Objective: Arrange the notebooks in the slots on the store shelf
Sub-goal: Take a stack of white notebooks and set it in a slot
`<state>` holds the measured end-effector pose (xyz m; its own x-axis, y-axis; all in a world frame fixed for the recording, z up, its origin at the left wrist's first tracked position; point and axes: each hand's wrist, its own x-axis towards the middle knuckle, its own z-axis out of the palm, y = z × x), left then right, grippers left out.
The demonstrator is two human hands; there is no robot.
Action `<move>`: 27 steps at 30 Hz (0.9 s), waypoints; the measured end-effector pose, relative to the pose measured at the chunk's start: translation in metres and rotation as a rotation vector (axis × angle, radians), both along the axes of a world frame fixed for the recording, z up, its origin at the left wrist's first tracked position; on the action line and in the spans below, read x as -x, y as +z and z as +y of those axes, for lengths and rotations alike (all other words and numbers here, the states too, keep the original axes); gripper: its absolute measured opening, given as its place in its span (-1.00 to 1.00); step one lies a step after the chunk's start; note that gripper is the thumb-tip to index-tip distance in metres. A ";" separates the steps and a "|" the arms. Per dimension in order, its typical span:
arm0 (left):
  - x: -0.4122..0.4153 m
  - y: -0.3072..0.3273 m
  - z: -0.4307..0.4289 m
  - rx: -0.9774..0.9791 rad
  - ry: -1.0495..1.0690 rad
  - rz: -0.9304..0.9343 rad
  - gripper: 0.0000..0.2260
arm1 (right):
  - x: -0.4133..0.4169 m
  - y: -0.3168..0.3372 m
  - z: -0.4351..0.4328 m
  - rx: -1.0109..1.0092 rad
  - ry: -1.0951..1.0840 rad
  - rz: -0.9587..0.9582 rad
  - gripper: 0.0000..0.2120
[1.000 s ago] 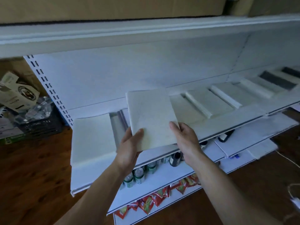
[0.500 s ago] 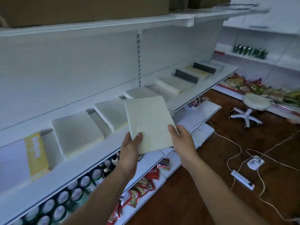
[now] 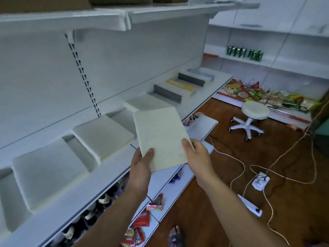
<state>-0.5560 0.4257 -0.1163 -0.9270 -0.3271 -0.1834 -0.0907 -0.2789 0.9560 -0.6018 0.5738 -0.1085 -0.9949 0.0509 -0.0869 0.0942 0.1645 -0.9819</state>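
Observation:
I hold a pale cream notebook in front of the white store shelf, tilted with its top edge away from me. My left hand grips its lower left corner and my right hand grips its lower right edge. Pale notebook stacks lie in the shelf's slots: one at the left, one in the middle and one just behind the held notebook. Further right are stacks with dark grey spines and a yellow-covered one.
Lower shelves hold cans and red snack packets. A white rolling stool stands on the wooden floor, with a power strip and trailing cables to the right. A far shelf holds green cans and snack bags.
My view has swung right along the shelf, bringing the stool, cables and far shelves into sight. Both hands keep the same hold on the notebook, which now sits in front of slots further right.

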 end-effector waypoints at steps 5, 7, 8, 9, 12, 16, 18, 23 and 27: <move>0.100 0.008 0.023 -0.046 0.065 0.014 -0.79 | 0.104 0.012 0.019 -0.005 0.065 0.007 -0.82; 0.131 0.014 0.026 -0.020 0.083 0.039 -0.78 | 0.141 0.020 0.021 -0.052 0.116 0.016 -0.85; 0.145 0.013 0.026 0.001 0.099 0.041 -0.79 | 0.158 0.020 0.021 -0.072 0.140 0.024 -0.86; 0.156 0.013 0.026 0.025 0.123 0.040 -0.80 | 0.171 0.021 0.020 -0.085 0.160 0.030 -0.86; 0.180 0.015 0.024 0.146 0.195 0.043 -0.81 | 0.205 0.020 0.011 -0.157 0.215 0.049 -0.86; 0.208 0.004 0.013 0.244 0.335 0.006 -0.84 | 0.253 0.009 -0.013 -0.240 0.337 0.049 -0.82; 0.221 -0.004 0.006 0.382 0.440 -0.033 -0.89 | 0.273 0.004 -0.026 -0.281 0.412 0.072 -0.83; 0.246 -0.025 -0.006 0.605 0.556 -0.272 -0.58 | 0.317 -0.015 -0.054 -0.366 0.550 0.164 -0.93; 0.259 -0.031 -0.001 0.637 0.613 -0.386 -0.50 | 0.337 -0.026 -0.065 -0.395 0.649 0.150 -0.74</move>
